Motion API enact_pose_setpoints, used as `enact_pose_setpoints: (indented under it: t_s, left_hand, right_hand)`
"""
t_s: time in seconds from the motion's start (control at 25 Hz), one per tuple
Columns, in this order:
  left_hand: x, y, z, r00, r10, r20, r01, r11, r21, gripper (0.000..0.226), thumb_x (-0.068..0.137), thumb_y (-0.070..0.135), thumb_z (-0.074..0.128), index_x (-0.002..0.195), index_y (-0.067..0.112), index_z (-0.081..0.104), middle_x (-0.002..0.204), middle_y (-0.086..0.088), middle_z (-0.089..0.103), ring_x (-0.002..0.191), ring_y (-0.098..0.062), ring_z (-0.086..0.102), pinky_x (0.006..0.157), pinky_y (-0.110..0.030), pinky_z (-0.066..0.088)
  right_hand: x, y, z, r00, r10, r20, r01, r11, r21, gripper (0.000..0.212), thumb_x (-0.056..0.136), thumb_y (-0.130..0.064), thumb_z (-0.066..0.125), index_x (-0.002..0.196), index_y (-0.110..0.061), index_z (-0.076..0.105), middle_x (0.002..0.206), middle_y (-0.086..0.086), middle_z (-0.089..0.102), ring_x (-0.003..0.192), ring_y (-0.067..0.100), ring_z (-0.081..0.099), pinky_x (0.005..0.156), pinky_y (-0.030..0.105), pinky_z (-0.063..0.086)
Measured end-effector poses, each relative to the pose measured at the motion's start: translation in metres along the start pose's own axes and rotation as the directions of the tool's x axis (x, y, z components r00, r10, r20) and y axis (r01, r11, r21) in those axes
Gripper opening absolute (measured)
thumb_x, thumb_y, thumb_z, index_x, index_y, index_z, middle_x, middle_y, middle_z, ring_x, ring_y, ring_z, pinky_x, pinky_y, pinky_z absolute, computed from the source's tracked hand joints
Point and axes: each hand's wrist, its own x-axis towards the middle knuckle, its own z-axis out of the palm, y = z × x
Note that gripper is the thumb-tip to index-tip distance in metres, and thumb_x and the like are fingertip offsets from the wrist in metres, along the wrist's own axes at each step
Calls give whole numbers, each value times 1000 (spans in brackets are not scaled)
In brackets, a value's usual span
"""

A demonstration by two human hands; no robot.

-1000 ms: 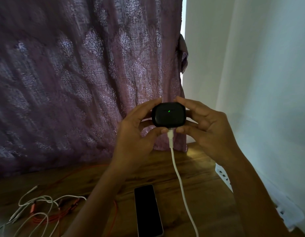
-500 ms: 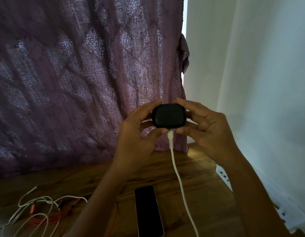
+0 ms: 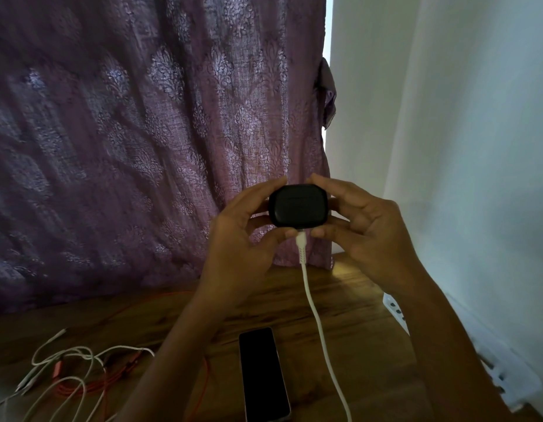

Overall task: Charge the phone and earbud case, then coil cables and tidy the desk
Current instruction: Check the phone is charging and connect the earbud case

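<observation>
Fingertips [image 3: 281, 181] of your left hand [image 3: 240, 236] and right hand [image 3: 367, 236] pinch the earbud case [image 3: 297, 208] at centre frame above the desk [image 3: 355, 300], probably steadying its plugged-in white cable [image 3: 316, 315], while the phone [image 3: 262, 373] lies at lower centre.

Two hands, the left hand [image 3: 243, 239] and the right hand [image 3: 364, 236], hold up a black earbud case [image 3: 297, 208]. A white cable [image 3: 317, 324] is plugged in underneath. A phone [image 3: 262, 374] lies on the wooden desk [image 3: 355, 300].
</observation>
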Motion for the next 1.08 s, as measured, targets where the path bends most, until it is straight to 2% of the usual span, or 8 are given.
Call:
enact_pose_setpoints:
  t_s: [0.24, 0.68, 0.84, 1.08]
  left_hand:
    - [-1, 1, 0, 1000, 2, -3, -3, 1000, -9, 62, 70, -5, 71, 114, 34, 50, 115, 6, 58, 108, -5, 58, 83, -12, 47]
    - [-4, 4, 1, 1000, -8, 2, 8, 1000, 3, 65, 70, -7, 71, 114, 35, 50, 118, 1, 59, 109, -12, 59, 85, -16, 49]
    - [-6, 5, 0, 1000, -12, 5, 12, 1000, 10, 64, 71, -6, 70, 115, 35, 49, 117, 6, 57, 108, -9, 59, 86, -16, 49]
    - [-8, 4, 2, 1000, -9, 2, 9, 1000, 27, 63, 71, -2, 71, 115, 36, 49, 114, 14, 55, 107, -6, 58, 86, -16, 49]
  right_hand:
    - [0, -2, 1, 1000, 2, -2, -2, 1000, 10, 62, 74, 10, 63, 120, -29, 47, 116, -6, 59, 115, 7, 56, 88, 19, 50]
    - [-4, -2, 1, 1000, -8, -14, 8, 1000, 4, 64, 75, 14, 62, 120, -28, 47, 116, -7, 59, 111, 2, 58, 84, 16, 50]
    - [-6, -3, 2, 1000, -9, -15, 9, 1000, 14, 62, 75, 13, 63, 119, -28, 48, 115, -7, 60, 112, 5, 58, 87, 18, 51]
    - [-8, -2, 3, 1000, 17, -18, -17, 1000, 26, 64, 75, 16, 61, 120, -28, 47, 115, -5, 60, 111, 4, 58, 82, 16, 51]
